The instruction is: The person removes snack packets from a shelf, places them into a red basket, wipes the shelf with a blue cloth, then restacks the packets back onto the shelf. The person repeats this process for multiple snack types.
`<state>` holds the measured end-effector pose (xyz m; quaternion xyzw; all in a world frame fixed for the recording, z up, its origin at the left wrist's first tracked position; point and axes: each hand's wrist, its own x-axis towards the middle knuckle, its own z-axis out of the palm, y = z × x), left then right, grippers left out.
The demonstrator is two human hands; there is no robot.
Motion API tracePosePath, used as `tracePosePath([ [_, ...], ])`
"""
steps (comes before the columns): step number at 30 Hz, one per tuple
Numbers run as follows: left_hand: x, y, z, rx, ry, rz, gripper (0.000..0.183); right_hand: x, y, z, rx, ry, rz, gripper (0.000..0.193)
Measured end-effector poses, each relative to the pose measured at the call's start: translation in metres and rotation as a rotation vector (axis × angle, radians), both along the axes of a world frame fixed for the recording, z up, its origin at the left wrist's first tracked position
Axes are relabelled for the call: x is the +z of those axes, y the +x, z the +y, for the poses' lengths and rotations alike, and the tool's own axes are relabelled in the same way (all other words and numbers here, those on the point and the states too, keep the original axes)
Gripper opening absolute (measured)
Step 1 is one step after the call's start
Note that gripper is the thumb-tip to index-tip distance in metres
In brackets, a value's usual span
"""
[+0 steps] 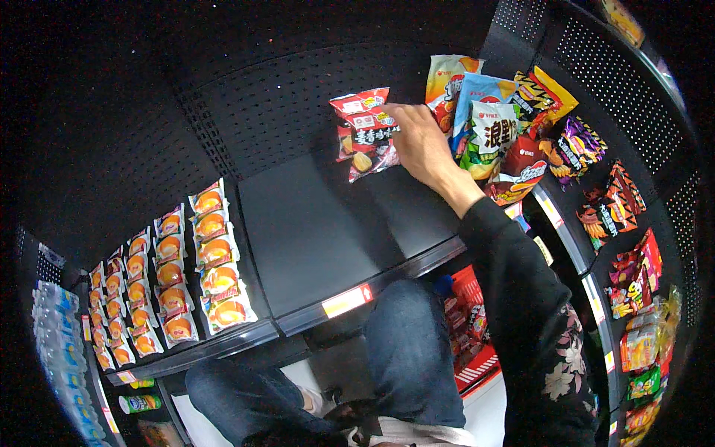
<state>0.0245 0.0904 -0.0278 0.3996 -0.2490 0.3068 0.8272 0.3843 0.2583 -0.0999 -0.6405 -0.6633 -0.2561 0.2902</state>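
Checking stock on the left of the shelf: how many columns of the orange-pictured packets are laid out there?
4 columns of orange-pictured packets, side by side on the black shelf, left of its bare middle; the outer ones blur near the rim, so more may be hidden.

I see bare black shelf [313, 223] open mid-span, pastry packs [212, 257] walling my left, standing snack bags [495, 127] crowding my right

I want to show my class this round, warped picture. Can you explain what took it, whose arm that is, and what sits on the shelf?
A fisheye camera worn on a person's head looks down, which bends straight edges. The dark-sleeved arm is the wearer's own; the right hand holds a red and white snack bag at the back of a black shop shelf. Beside it stand more colourful snack bags. Rows of small wrapped cakes lie further left. Below are the wearer's knees in jeans and a red basket. The left hand is out of view.
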Motion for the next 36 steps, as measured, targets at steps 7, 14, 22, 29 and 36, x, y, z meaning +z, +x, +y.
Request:
tracePosePath([
  [7,0.0,-0.01,-0.057,1.091,-0.125,0.384,0.039,-0.007,0.009,0.046,-0.195,-0.145,-0.183,0.048],
  [14,-0.001,-0.021,0.037,0.317,0.367,-0.056,0.022,0.01,0.004,0.006,-0.143,-0.026,-0.259,0.017],
  [22,0.001,-0.004,0.065,-0.057,0.556,-0.253,0.012,0.048,0.001,-0.15,-0.316,-0.034,-0.052,0.009],
  [29,-0.009,0.008,0.02,0.278,0.164,0.069,0.008,0.02,-0.008,-0.309,-0.6,-0.172,0.296,0.025],
  [36,-0.034,0.017,-0.003,0.394,0.226,0.469,0.014,-0.134,0.037,-0.369,-0.782,-0.252,0.311,0.043],
])
